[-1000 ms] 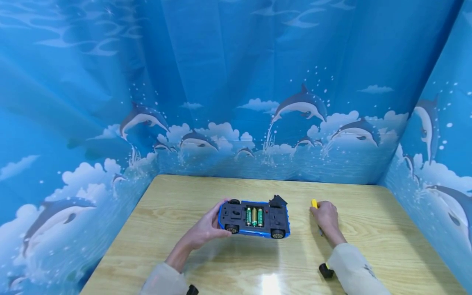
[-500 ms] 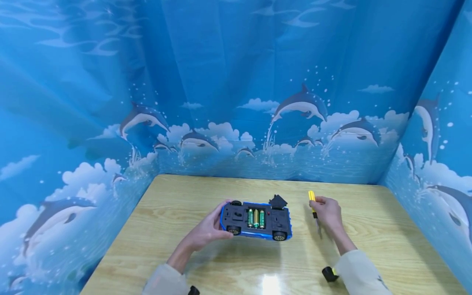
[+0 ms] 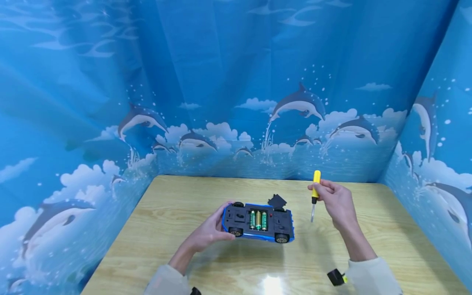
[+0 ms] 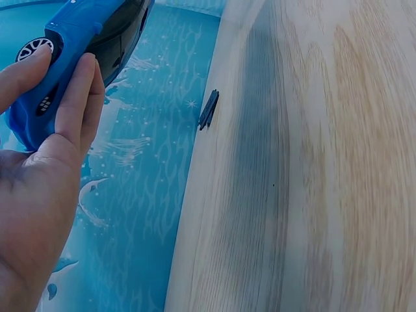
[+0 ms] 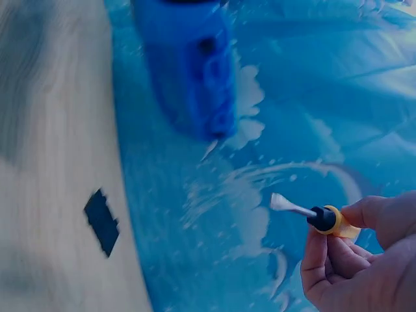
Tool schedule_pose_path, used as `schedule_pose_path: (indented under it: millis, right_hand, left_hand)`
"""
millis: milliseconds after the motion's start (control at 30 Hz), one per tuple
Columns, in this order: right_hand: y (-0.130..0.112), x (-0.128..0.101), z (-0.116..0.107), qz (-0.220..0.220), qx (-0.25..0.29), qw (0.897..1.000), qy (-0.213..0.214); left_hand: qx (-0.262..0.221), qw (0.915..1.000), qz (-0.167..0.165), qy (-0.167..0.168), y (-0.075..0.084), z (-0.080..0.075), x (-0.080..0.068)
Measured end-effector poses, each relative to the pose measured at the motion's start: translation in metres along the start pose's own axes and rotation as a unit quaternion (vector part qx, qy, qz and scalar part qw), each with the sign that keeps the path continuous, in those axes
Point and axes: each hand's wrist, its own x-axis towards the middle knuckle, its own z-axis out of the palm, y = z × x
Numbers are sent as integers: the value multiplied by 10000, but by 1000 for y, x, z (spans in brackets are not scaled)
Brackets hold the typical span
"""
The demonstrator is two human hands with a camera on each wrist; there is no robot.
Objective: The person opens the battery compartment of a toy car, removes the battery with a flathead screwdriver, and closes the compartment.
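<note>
A blue curtain [image 3: 236, 82] printed with dolphins and clouds wraps round three sides of a pale wooden table [image 3: 177, 254]. Near the table's middle, a blue toy car [image 3: 258, 223] is turned underside up, its black base showing an uncovered battery bay with three green and gold batteries [image 3: 258, 220] side by side. The left hand [image 3: 206, 233] holds the car at its left end, fingers wrapped round the body; the left wrist view shows the fingers lying along the blue bodywork. A small black cover piece [image 3: 277, 201] lies on the table just behind the car. To the right of the car and apart from it, the right hand [image 3: 337, 200] is raised above the table, pinching a small screwdriver [image 3: 314, 192] by its yellow handle between thumb and curled fingers, the metal shaft pointing down. The tip is in the air, touching nothing. Pale sleeves cover both forearms
</note>
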Motion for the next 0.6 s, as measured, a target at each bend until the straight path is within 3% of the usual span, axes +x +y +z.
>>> schedule_pose_path:
  millis: [300, 600]
  right_hand:
    - [-23, -16, 15, -552, 921, 9942, -13]
    - [-35, -21, 43, -648, 1362, 9884, -179]
  left_hand:
    - [7, 10000, -12, -61, 1, 5, 2]
    - [-5, 10000, -16, -80, 2, 9, 4]
